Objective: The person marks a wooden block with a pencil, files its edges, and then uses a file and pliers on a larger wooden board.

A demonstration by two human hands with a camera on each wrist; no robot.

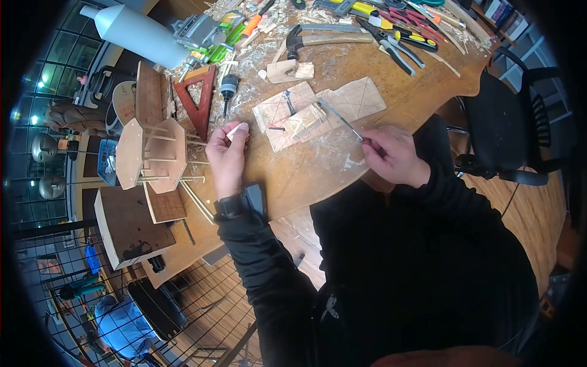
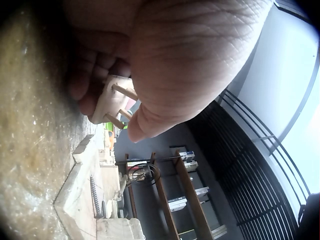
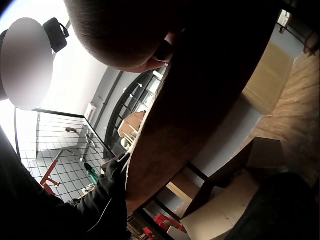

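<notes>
In the head view my left hand (image 1: 227,158) pinches a small pale wooden piece (image 1: 233,133) over the bench. The left wrist view shows this piece (image 2: 111,100) with thin pegs sticking out, between the thumb and curled fingers of my left hand (image 2: 175,65). My right hand (image 1: 394,153) grips the end of a slim metal tool (image 1: 342,119), whose far end lies by a wood block (image 1: 304,120) on a flat marked board (image 1: 281,139). In the right wrist view my right hand (image 3: 120,40) is mostly dark, and its tool is hidden.
A screwdriver (image 1: 228,92), a red triangle (image 1: 198,101) and a hexagonal wooden model (image 1: 162,156) stand or lie left of the boards. Behind are a hammer (image 1: 330,39), pliers (image 1: 391,49), wood shavings and a grey-blue bottle (image 1: 137,35). A black chair (image 1: 504,116) is at the right.
</notes>
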